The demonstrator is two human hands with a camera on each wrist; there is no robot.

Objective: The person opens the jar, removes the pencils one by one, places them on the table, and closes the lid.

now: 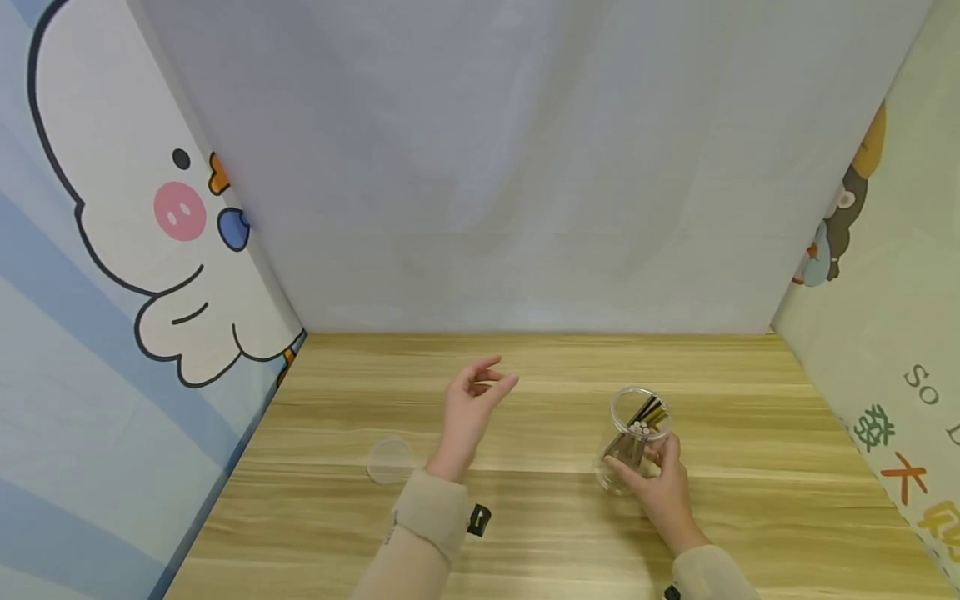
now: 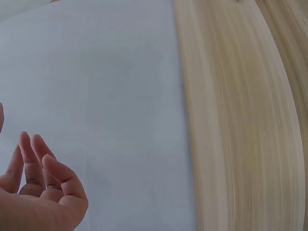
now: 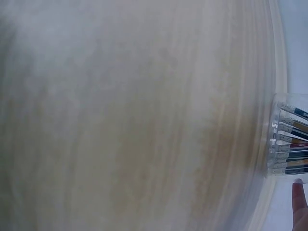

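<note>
A clear jar (image 1: 602, 479) stands on the right part of the table, its mouth uncovered. Inside it lean several pencils (image 1: 641, 427), dark and yellowish, with pale ends. My right hand (image 1: 667, 492) grips the jar low on its near side, thumb at the left and fingers at the right. The right wrist view catches the jar's pencils (image 3: 293, 147) at its edge, beside one fingertip (image 3: 299, 182). Held above the table's middle, my left hand (image 1: 471, 408) has loosely bent fingers and nothing in them. In the left wrist view that hand (image 2: 48, 197) appears against the pale backdrop.
A round translucent lid (image 1: 390, 460) lies flat on the wood-grain table (image 1: 322, 533), left of my left forearm. A pale cloth backdrop (image 1: 480, 208) rises along the table's far edge. Printed panels with cartoon figures flank it on the left (image 1: 112, 275) and right (image 1: 900, 275).
</note>
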